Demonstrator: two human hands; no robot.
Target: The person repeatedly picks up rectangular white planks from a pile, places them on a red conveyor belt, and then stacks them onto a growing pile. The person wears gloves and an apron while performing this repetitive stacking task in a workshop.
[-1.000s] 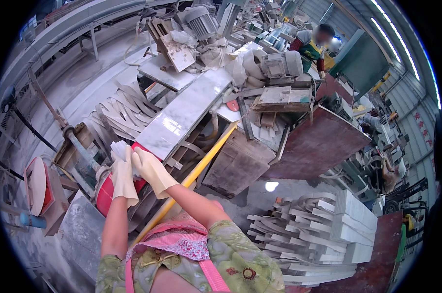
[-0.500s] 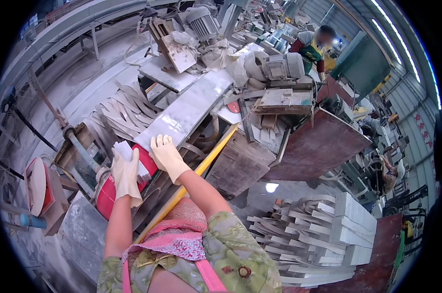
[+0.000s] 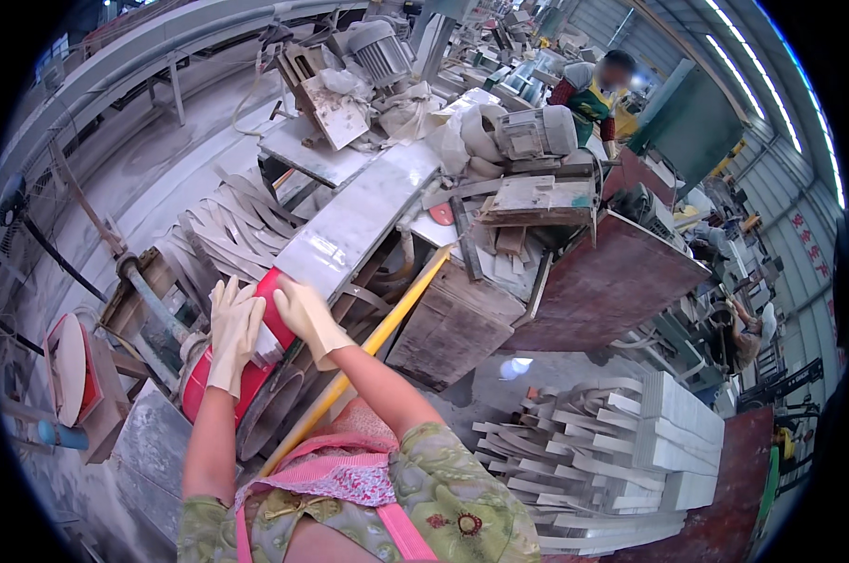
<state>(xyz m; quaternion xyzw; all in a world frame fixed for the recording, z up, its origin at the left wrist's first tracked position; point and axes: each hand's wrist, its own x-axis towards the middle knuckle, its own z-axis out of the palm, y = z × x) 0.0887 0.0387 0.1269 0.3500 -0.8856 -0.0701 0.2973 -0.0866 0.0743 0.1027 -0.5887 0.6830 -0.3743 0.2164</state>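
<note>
My left hand (image 3: 234,328), in a cream rubber glove, lies over a small stack of pale stone strips (image 3: 268,347), thumb side toward them. The strips sit on the red belt (image 3: 248,387) of a machine, partly hidden by the glove. My right hand (image 3: 307,319), gloved alike, is at the belt's far end, just right of the strips; its fingers are smeared by motion. Directly beyond it, a long smooth pale slab (image 3: 359,222) runs away from me.
Thin curved stone strips (image 3: 227,225) lie left of the slab. A yellow bar (image 3: 368,347) slants beside my right forearm. Motors (image 3: 537,131) and boards stand farther off. Stacked pale strips (image 3: 584,441) fill the lower right. Another person (image 3: 589,103) works at the back.
My right hand has drawn back from the slab's near end to the red belt, nearer my left hand. My left hand has tilted over the strips, whose upper ends are now covered.
</note>
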